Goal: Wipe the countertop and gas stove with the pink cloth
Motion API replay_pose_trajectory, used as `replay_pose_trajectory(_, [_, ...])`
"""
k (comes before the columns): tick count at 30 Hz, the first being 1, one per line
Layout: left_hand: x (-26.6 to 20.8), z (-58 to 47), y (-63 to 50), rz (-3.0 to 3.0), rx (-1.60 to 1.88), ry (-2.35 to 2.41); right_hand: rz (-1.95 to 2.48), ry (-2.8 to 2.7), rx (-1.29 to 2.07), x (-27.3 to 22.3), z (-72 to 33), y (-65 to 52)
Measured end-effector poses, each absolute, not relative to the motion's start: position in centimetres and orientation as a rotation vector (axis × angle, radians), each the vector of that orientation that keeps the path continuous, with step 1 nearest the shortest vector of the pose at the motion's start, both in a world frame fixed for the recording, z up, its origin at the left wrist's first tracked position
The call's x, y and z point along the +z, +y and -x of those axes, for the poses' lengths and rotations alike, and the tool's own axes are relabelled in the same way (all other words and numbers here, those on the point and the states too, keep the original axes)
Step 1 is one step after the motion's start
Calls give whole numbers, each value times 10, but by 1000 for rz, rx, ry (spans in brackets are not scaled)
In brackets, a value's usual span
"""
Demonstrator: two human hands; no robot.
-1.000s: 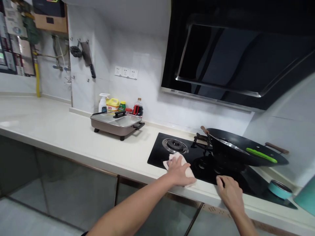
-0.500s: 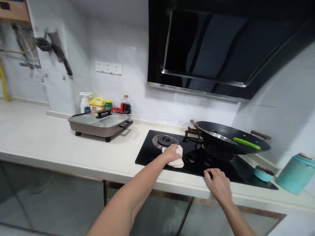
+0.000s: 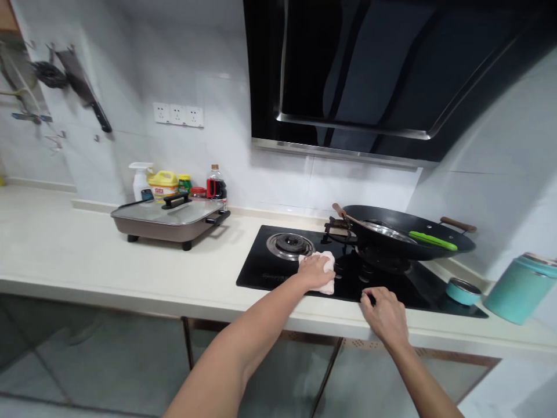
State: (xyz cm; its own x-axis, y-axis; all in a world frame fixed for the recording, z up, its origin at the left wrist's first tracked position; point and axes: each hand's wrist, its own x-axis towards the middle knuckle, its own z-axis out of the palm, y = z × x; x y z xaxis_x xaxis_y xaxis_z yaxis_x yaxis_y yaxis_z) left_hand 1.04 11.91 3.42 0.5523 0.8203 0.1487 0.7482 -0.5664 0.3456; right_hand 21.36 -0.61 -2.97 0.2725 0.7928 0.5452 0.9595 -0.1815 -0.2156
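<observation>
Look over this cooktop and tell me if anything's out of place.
The left burner has no grate on it; what looks like a metal grate sits off to its right, beside the wok. That looks odd because a grate normally stands over its burner. I see no clear spill on the cooktop.

The glossy white tiled rear wall carries a row of three square white plastic sockets. At left, a projecting white wall pillar bears small metal hooks. A large glossy black range hood with a silver lower edge is mounted above. A long, smooth off-white desk runs over grey, glass-like cabinet doors. Lighting is cool and diffuse, with soft reflections.
</observation>
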Motion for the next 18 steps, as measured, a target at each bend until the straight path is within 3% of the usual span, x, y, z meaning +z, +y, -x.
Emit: replay_pose_trajectory(18, [11,19,14,-2545,540,912,2100,-1613,-370,-46,-233,4])
